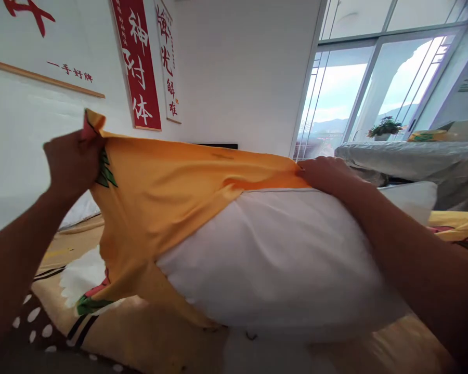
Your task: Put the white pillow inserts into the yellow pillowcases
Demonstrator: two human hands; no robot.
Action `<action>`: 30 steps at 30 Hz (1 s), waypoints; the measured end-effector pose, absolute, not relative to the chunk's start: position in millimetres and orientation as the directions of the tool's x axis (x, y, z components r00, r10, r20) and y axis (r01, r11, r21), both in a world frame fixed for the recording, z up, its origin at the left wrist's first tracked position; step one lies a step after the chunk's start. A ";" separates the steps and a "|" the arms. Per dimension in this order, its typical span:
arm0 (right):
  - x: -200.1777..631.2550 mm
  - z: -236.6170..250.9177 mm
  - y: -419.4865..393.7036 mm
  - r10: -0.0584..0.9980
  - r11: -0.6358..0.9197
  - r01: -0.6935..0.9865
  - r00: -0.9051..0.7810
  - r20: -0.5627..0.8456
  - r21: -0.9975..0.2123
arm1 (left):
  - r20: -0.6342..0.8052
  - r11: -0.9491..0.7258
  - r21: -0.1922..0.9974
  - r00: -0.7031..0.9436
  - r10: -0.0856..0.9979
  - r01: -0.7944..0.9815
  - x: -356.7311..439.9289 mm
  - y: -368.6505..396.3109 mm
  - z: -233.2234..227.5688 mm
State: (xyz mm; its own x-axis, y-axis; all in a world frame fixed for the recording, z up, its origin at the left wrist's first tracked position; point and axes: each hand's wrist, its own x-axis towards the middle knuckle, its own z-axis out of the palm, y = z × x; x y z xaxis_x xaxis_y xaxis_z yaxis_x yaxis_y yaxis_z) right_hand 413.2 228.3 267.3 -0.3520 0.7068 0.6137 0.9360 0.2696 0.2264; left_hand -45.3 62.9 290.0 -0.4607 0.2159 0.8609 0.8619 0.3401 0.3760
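Note:
A yellow-orange pillowcase (159,192) with green and pink print is stretched between my two hands. It covers the left end of a white pillow (273,259), whose right part lies bare. My left hand (72,161) is closed on a bunched corner of the pillowcase, raised at the left. Farther right, my right hand (322,171) grips the pillowcase's upper edge, beside the pillow's top seam. The fingertips of my right hand are partly hidden behind the cloth.
Beneath the pillow spreads a tan, patterned bed cover (140,332). Another white pillow (411,197) lies behind my right forearm. Plastic sheeting (413,156) covers something by the window, near a potted plant (385,127). Lettered scrolls (138,67) hang on the left wall.

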 end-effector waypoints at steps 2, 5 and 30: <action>405.1 266.1 232.1 0.715 0.176 0.931 -0.343 0.609 0.319 | 0.843 0.412 0.280 -0.427 0.326 0.867 -55.4 82.4 279.6; 391.9 258.7 223.6 0.579 0.104 0.926 -0.354 0.735 0.364 | 0.827 0.407 0.262 -0.421 0.372 0.875 -51.2 101.8 262.8; 341.7 19.7 168.8 0.514 0.580 0.640 -0.768 0.383 0.505 | 0.023 -0.459 -0.140 0.466 0.885 0.878 147.4 111.2 82.7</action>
